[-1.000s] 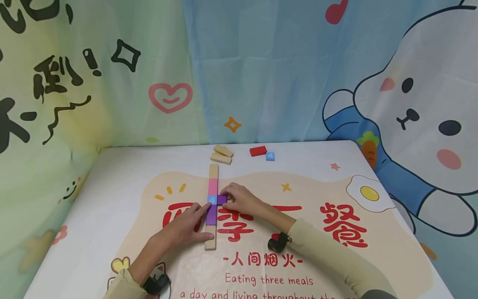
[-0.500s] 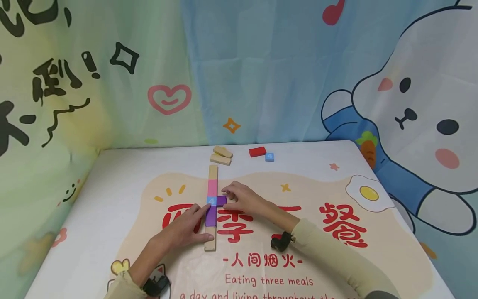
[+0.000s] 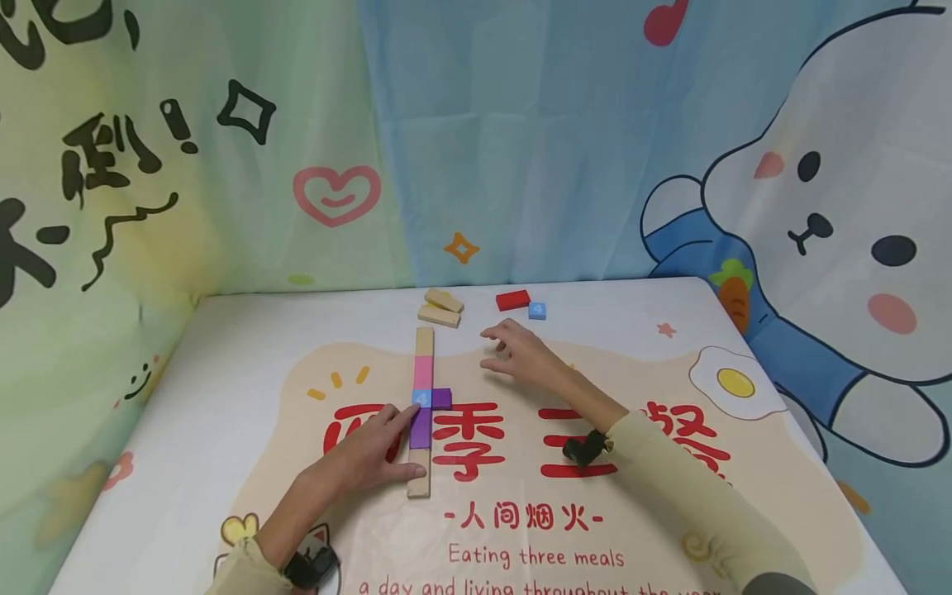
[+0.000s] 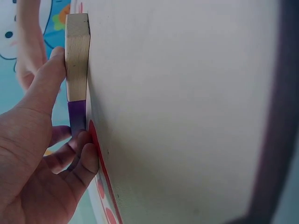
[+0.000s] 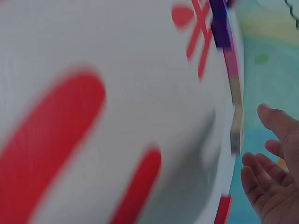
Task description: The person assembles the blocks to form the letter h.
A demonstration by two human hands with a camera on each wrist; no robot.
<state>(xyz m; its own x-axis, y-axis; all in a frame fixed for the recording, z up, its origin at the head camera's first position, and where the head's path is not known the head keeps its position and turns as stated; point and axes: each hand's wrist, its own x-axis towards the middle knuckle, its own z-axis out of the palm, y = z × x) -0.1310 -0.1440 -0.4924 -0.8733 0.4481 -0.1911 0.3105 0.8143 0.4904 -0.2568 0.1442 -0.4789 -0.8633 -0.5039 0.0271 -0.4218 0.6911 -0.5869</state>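
Observation:
A straight row of blocks lies on the table: a plain wood block [image 3: 425, 341] at the far end, then pink [image 3: 423, 372], a blue square marked 4 [image 3: 421, 397], purple [image 3: 420, 431] and another plain wood block [image 3: 419, 486] nearest. Jutting right from the blue square is a purple block [image 3: 442, 399]. My left hand [image 3: 372, 453] rests along the row, index fingertip by the blue square and thumb on the near wood block. My right hand [image 3: 526, 357] hovers to the right of the row with fingers apart, holding nothing.
Behind the row lie two plain wood blocks [image 3: 440, 315], one leaning on the other. A red block [image 3: 513, 300] and another blue square [image 3: 537, 311] sit at the back, beyond my right hand. A printed cloth [image 3: 595, 554] covers the table; a curtain [image 3: 521, 165] hangs behind.
My right hand has left the side purple block and moved back and to the right, its fingers spreading. The purple block stays beside the blue square; my left hand has not moved.

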